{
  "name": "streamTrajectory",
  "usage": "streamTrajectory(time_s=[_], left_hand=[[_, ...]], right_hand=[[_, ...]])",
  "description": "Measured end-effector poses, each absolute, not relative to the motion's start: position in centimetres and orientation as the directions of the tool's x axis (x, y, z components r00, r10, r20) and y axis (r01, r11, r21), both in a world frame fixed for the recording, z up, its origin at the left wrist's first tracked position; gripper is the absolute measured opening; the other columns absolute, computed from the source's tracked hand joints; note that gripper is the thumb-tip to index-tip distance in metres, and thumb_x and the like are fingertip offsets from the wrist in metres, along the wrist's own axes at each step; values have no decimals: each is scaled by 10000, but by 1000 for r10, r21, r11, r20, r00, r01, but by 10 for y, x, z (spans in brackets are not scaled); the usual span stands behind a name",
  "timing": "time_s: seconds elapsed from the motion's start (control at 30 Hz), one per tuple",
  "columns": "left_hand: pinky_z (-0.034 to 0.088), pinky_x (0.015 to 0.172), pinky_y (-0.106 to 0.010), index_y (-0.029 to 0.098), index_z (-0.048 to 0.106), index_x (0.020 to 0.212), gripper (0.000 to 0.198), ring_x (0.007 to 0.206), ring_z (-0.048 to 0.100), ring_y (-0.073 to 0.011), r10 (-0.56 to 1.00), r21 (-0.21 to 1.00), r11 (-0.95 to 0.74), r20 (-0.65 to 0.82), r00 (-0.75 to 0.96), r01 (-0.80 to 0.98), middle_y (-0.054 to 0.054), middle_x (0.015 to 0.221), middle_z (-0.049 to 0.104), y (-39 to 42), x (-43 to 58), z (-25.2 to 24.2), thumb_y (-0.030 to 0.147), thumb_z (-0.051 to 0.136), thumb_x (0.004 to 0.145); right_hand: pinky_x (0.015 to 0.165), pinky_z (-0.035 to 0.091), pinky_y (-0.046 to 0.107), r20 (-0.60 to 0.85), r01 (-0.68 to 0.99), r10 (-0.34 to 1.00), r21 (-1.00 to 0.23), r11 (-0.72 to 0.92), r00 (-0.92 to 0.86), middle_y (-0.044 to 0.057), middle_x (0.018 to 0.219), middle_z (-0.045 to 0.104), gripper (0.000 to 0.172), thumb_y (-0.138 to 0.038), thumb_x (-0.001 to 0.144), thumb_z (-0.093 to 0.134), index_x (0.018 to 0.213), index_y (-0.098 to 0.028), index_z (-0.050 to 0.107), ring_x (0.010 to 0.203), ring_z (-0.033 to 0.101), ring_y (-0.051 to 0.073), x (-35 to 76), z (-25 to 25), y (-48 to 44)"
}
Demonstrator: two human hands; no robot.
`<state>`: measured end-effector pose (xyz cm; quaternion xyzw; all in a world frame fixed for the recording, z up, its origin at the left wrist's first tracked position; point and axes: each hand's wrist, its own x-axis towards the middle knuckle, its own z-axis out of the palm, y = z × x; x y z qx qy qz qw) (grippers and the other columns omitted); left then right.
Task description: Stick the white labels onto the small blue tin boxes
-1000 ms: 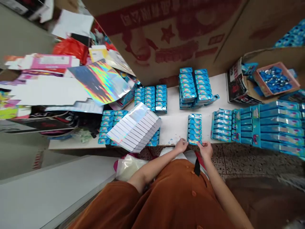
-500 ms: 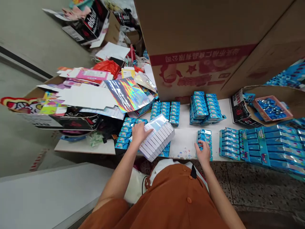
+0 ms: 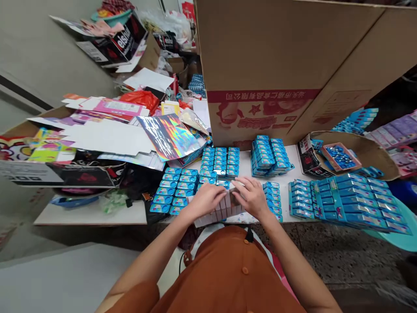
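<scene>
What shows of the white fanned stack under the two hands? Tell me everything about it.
The white stack is a fanned row of thin flat pieces, cardboard by the look, their white edges overlapping like tiles. It lies at the near edge of the white table, next to rows of blue packs. The left hand and right hand rest on top and cover most of it, so only the near edges show. Any print on it is hidden.

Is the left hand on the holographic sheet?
No, the left hand and the right hand both lie on the white stack.
</scene>
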<state>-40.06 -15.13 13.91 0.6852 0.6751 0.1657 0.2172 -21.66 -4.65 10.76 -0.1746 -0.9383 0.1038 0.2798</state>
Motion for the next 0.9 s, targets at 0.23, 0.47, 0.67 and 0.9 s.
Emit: streamTrajectory(time_s=[0.23,0.47,0.67,0.9], left_hand=[[393,785,-275,205,684,925,379,809,623,-174,998,588,-41,-18,64,808,-47,850,707,-150,-390,148,366,344,962],[425,745,-246,213,703,933,380,783,635,-172,992,704,-45,-52,114,708,-36,866,719,-148,-388,146,365,355,949],[426,731,-262,222,710,934,390,806,647,-192,994,619,21,-98,51,785,-41,901,728,-141,-405,138,367,348,938],[418,745,-267,252,706,968,370,851,652,-191,993,580,-16,-84,79,814,-12,947,728,-131,-429,149,363,356,937]], right_hand=[[899,427,379,529,242,346,-257,935,-775,60,1055,685,275,-222,889,557,1157,-213,621,988,558,201,-207,111,-58],[882,467,374,591,241,375,-296,924,-714,66,1045,692,234,-196,868,574,1091,-208,646,974,582,197,-199,106,-69],[856,496,370,578,207,398,-369,906,-712,59,1001,702,186,-159,872,544,1015,-214,649,955,609,187,-192,113,-71],[860,497,369,580,281,548,-488,826,-603,64,1006,685,195,-180,875,549,1049,-214,631,953,611,190,-192,118,-64]])
